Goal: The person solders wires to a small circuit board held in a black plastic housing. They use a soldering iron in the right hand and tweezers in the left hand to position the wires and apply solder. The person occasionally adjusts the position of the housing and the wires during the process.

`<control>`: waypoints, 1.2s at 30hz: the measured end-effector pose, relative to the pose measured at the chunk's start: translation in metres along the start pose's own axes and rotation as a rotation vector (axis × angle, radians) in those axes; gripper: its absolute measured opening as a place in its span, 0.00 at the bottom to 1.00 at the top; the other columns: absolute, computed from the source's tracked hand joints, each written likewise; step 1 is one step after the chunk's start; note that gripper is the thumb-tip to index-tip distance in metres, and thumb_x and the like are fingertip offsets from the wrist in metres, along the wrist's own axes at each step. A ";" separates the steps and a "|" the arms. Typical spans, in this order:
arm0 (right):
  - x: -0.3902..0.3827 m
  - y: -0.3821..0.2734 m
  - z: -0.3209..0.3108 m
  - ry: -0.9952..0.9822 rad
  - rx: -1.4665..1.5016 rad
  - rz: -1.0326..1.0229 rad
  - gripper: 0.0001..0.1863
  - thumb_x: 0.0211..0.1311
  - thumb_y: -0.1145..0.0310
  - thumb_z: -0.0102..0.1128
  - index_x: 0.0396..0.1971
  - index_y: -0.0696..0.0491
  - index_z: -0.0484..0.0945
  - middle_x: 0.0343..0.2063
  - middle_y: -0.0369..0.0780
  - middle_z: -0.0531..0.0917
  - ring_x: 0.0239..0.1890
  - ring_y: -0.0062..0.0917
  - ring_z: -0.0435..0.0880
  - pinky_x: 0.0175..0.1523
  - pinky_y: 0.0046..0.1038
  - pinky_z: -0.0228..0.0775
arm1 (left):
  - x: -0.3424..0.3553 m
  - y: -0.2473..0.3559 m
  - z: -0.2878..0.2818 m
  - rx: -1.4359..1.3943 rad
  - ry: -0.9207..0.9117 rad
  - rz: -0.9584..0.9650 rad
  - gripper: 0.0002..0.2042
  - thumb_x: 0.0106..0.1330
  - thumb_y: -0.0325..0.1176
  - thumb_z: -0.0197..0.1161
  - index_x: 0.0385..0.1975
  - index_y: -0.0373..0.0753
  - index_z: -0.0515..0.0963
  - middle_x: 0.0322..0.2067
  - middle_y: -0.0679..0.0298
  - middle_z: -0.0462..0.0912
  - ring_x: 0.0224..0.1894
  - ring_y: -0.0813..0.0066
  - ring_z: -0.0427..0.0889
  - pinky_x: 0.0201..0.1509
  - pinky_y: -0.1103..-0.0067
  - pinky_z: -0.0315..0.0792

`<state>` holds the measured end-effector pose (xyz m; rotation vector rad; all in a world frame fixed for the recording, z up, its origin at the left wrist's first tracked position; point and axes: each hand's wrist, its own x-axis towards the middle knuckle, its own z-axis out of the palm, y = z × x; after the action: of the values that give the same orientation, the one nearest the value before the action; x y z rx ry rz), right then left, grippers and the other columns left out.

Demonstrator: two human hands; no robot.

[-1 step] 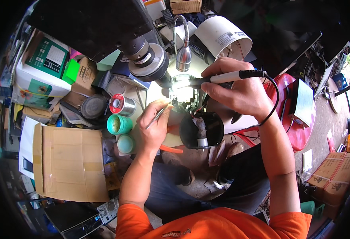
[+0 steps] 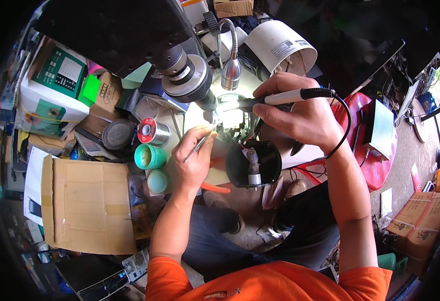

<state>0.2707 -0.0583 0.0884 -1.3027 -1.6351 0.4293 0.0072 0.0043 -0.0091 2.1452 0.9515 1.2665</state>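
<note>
My left hand (image 2: pixel 193 153) is closed around thin metal tweezers (image 2: pixel 198 147), their tips pointing toward a brightly lit workpiece (image 2: pixel 234 131). In my right hand (image 2: pixel 300 113) is a soldering iron (image 2: pixel 286 97) with a white and black handle, its front end reaching into the glare from the right. Its tip is washed out by the light, so contact with the workpiece cannot be made out. Wires run from the workpiece toward a round black housing (image 2: pixel 266 173) just below, which has a whitish cylinder (image 2: pixel 253 165) inside. A microscope (image 2: pixel 186 83) leans over the spot beside a gooseneck lamp (image 2: pixel 231 75).
Left of my left hand stand a solder spool (image 2: pixel 161 134) and a green flux jar (image 2: pixel 156 156). A cardboard box (image 2: pixel 92 205) lies farther left. A white cylindrical cover (image 2: pixel 275 42) sits behind. The iron's black cord (image 2: pixel 348 118) loops by my right wrist, near a red stool (image 2: pixel 380 168).
</note>
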 end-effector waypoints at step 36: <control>-0.001 0.001 -0.002 -0.021 0.008 -0.103 0.11 0.55 0.68 0.76 0.36 0.57 0.88 0.32 0.43 0.88 0.34 0.36 0.89 0.41 0.33 0.81 | -0.004 -0.001 -0.002 -0.020 -0.013 0.012 0.08 0.65 0.21 0.73 0.42 0.31 0.83 0.38 0.52 0.90 0.39 0.65 0.90 0.43 0.75 0.82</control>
<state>0.2732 -0.0591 0.0881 -1.2055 -1.7085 0.3877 0.0033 0.0026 -0.0111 2.1449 0.9179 1.2607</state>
